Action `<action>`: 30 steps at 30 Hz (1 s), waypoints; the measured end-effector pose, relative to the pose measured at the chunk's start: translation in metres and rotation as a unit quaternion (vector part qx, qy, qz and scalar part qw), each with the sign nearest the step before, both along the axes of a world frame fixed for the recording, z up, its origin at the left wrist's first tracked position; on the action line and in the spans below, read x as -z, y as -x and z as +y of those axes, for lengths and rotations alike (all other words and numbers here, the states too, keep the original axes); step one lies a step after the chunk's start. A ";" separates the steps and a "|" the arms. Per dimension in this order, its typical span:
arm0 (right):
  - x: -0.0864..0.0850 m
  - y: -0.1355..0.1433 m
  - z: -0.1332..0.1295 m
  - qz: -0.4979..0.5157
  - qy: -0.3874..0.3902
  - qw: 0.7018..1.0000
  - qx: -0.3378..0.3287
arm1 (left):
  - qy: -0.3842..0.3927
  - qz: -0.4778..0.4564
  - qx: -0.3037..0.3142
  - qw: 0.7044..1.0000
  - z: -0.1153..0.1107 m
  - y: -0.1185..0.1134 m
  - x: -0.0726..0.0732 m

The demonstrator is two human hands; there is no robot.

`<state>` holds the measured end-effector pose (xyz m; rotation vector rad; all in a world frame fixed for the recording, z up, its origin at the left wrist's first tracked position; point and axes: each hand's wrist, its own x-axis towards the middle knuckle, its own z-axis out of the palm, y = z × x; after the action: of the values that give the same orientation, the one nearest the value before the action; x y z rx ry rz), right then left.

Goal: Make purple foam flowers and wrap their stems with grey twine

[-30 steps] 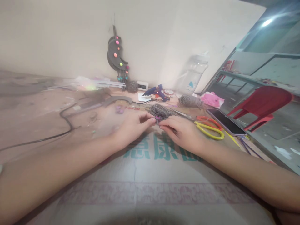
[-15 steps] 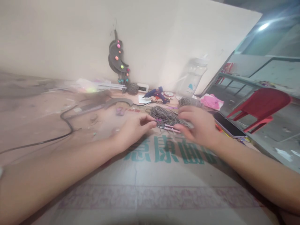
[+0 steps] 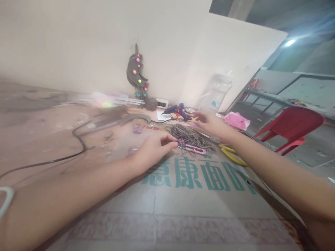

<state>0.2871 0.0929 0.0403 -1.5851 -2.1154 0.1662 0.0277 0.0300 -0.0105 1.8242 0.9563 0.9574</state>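
left hand (image 3: 153,150) rests low on the printed sack (image 3: 199,195) that covers the table, thumb and forefinger closed in a pinch on a small purple bit at the near edge of the grey cord tangle (image 3: 190,136). what that bit is stays too blurred to tell. the pinch sits right where the cord ends, so it reads as an anchor, keeping the loose end from sliding. pink thread snips (image 3: 195,149) lie flat just beside those fingertips, touching nothing but the sack, within easy reach of either hand.

right hand (image 3: 208,122) is stretched far forward across the tangle, arm long and nearly straight, palm down, fingers spread and loose, gripping nothing. it hovers over the back of the table, near the blue glue gun (image 3: 176,109), not touching it as far as the blur lets me see.

left forearm lies along the sack, wrist flat, elbow off the near edge. yellow scissors (image 3: 231,155) peek out under the right forearm. against the wall leans a dark crescent ornament (image 3: 136,73) dotted with coloured beads, a clear water bottle (image 3: 216,92) to its right. a black cable (image 3: 78,134) loops across the left of the table, well apart from both hands.
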 end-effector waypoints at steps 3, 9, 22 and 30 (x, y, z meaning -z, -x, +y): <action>-0.002 0.015 0.031 0.008 0.044 0.999 0.000 | -0.005 0.001 -0.002 1.000 0.000 0.000 0.000; 0.014 0.039 0.083 0.002 0.064 0.998 0.012 | 0.010 -0.003 0.011 1.000 0.000 0.000 0.000; -0.020 0.048 0.039 0.084 0.046 0.995 0.038 | 0.016 -0.013 -0.001 1.000 0.002 -0.001 0.002; -0.017 0.016 -0.047 0.165 0.029 0.985 -0.049 | -0.008 -0.015 -0.030 0.999 0.002 -0.001 -0.001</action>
<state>0.2709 0.0457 0.0570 -1.3763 -1.9428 0.4931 0.0288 0.0322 -0.0100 1.7979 0.9916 1.0288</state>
